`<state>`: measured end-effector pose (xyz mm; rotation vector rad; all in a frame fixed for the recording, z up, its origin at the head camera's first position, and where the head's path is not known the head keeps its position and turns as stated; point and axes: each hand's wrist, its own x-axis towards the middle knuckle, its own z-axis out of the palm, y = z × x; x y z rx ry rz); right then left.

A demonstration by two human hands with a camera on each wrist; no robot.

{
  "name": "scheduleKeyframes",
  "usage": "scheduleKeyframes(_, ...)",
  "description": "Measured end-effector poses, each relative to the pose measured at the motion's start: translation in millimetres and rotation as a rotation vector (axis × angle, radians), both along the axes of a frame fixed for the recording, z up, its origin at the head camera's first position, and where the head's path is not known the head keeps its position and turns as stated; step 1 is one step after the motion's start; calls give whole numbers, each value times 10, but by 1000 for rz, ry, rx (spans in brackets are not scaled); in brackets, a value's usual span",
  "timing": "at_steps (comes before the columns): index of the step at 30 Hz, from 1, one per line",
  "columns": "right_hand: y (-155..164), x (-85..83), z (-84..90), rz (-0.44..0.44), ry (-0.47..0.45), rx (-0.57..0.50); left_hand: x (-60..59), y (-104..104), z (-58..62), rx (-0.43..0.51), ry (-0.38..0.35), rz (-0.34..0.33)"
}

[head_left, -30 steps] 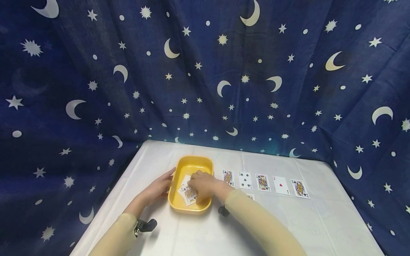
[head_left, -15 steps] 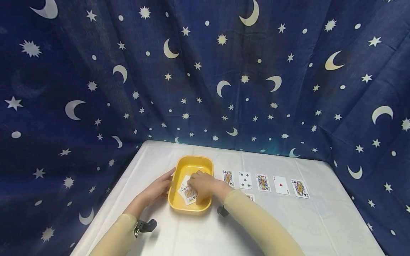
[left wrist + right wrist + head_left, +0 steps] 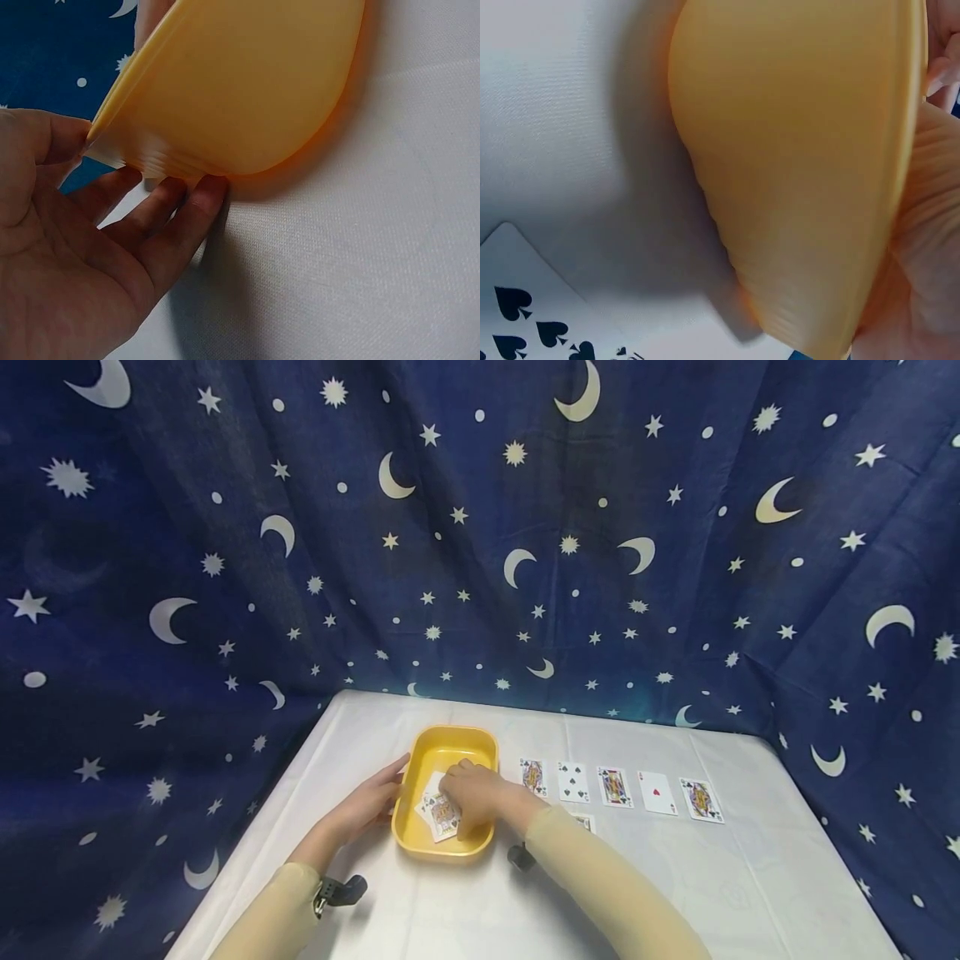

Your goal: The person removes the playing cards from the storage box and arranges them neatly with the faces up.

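My right hand (image 3: 476, 793) reaches into a yellow plastic tray (image 3: 405, 837), fingers bent down over playing cards (image 3: 442, 817) on its floor. The uppermost card that shows is a face card of spades. The right fingertips are hidden, so whether they pinch a card does not show. My left hand (image 3: 371, 803) lies along the tray's left side. In the left wrist view its fingertips (image 3: 210, 191) touch the outer wall and the thumb meets the rim. The right wrist view shows the tray's other outer wall (image 3: 795, 150), with part of the right hand (image 3: 930, 247) behind the rim.
Right of the tray lies a row of face-up cards: a face card (image 3: 533, 776), a five of spades (image 3: 573, 782), another face card (image 3: 616, 787), an ace of hearts (image 3: 658, 793) and a face card (image 3: 702, 800). Another card (image 3: 585, 822) is partly hidden by the right sleeve.
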<state>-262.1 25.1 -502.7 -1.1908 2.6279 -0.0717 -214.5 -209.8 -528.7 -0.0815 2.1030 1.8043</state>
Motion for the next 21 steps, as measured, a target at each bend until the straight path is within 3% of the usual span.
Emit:
scheduleKeyframes(4, 74, -11, 60, -9, 2, -49, 7, 0, 5, 2, -1, -11)
scheduleKeyframes(10, 317, -23, 309, -64, 0, -147, 20, 8, 21, -2, 2, -16)
scheduleKeyframes(21, 1094, -30, 708, -221, 75, -229, 5, 7, 15, -35, 3, -2)
